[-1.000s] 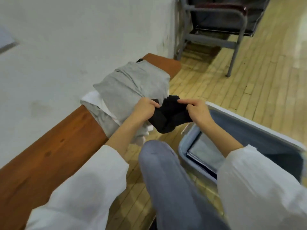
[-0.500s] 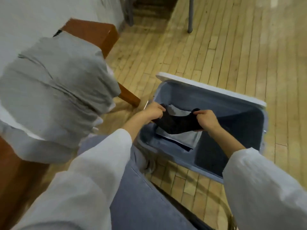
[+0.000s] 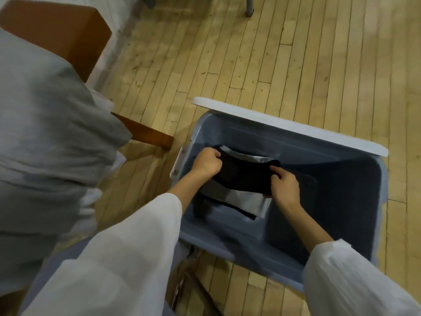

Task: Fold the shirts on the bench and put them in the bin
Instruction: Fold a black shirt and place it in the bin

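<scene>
Both hands pinch one folded black shirt (image 3: 243,176) inside the bin (image 3: 319,160). The left hand (image 3: 206,164) is curled round the shirt's left edge, and the right hand (image 3: 283,187) has its fingers bent over the right edge with the thumb on top. The shirt sits low in the left half of the bin, over a folded grey garment (image 3: 241,199). Whether it already rests on that garment or hangs just above it cannot be told. A thin dark edge shows beneath the grey one, and a dark shape (image 3: 201,207) beside the left forearm is too dim to name. The shirt's underside and the fingertips tucked under it are hidden. The bin is blue-grey plastic with a white rim (image 3: 284,124) along its far side and a pale handle (image 3: 177,165) on its left end. Its near right corner is covered by the right sleeve (image 3: 355,281), which is white like the left sleeve (image 3: 118,258). The bin stands on a wooden plank floor (image 3: 250,53), close to the brown bench (image 3: 57,35). A rumpled heap of grey shirts (image 3: 50,124) fills the left of the view and covers most of the bench. White cloth (image 3: 91,197) peeks from under the heap at its right edge. A grey metal chair leg (image 3: 249,6) is cut off at the top.
</scene>
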`<state>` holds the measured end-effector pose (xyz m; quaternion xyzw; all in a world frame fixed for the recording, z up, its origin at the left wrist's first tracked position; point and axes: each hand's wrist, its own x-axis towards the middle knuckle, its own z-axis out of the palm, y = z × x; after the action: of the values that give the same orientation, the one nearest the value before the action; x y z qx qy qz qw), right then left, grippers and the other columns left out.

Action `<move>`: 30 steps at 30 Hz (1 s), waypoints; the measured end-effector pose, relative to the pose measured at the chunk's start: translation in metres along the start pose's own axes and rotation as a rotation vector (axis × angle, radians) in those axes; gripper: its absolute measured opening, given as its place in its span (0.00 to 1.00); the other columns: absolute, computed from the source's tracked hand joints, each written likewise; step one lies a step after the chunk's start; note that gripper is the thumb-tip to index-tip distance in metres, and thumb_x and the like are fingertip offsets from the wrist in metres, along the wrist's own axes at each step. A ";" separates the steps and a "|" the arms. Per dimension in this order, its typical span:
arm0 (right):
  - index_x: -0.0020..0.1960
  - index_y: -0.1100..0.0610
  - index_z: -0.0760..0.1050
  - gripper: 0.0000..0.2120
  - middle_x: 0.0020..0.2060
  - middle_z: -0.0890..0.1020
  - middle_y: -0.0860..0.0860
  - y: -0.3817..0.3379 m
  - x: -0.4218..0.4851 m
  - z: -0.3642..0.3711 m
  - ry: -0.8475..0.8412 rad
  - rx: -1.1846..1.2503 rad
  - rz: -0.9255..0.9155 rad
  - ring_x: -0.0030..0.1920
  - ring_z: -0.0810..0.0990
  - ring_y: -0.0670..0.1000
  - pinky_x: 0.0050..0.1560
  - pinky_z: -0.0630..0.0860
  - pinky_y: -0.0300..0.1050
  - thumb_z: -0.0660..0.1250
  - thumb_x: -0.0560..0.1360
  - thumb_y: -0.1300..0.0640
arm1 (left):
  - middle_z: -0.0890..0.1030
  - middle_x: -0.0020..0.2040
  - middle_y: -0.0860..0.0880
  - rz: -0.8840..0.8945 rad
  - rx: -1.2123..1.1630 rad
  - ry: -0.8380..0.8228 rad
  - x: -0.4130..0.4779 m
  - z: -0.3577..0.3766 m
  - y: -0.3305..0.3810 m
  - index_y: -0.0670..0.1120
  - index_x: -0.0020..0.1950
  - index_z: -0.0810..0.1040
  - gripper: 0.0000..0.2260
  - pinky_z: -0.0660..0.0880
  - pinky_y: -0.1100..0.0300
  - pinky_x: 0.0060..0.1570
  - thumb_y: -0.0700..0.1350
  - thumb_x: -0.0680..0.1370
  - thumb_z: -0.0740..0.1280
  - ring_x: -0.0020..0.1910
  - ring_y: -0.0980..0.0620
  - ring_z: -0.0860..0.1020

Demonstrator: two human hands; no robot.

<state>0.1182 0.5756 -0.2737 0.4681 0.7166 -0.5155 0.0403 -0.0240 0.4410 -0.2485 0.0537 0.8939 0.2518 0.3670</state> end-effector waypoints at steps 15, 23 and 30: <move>0.75 0.53 0.60 0.30 0.75 0.56 0.48 0.111 0.040 0.100 0.012 -0.182 0.018 0.68 0.69 0.54 0.58 0.70 0.43 0.62 0.75 0.65 | 0.47 0.78 0.45 -0.041 0.145 -0.334 0.080 0.069 -0.089 0.43 0.76 0.59 0.23 0.50 0.60 0.72 0.38 0.81 0.56 0.76 0.46 0.53; 0.65 0.59 0.72 0.29 0.66 0.68 0.61 0.116 0.024 0.118 0.270 -0.464 -0.103 0.58 0.73 0.65 0.58 0.69 0.62 0.67 0.66 0.71 | 0.53 0.76 0.41 -0.073 0.540 0.011 0.057 0.103 -0.083 0.45 0.69 0.68 0.21 0.59 0.48 0.69 0.39 0.76 0.64 0.71 0.39 0.59; 0.61 0.61 0.76 0.17 0.51 0.77 0.62 0.108 0.049 0.130 0.052 -0.591 -0.224 0.48 0.74 0.64 0.45 0.73 0.56 0.62 0.73 0.65 | 0.58 0.73 0.41 -0.079 0.387 -0.339 0.066 0.109 -0.074 0.45 0.73 0.60 0.24 0.69 0.50 0.62 0.43 0.78 0.62 0.67 0.40 0.67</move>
<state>0.1123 0.5085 -0.4366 0.3671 0.8833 -0.2741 0.0991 0.0094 0.4407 -0.3921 0.1295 0.8525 0.0488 0.5041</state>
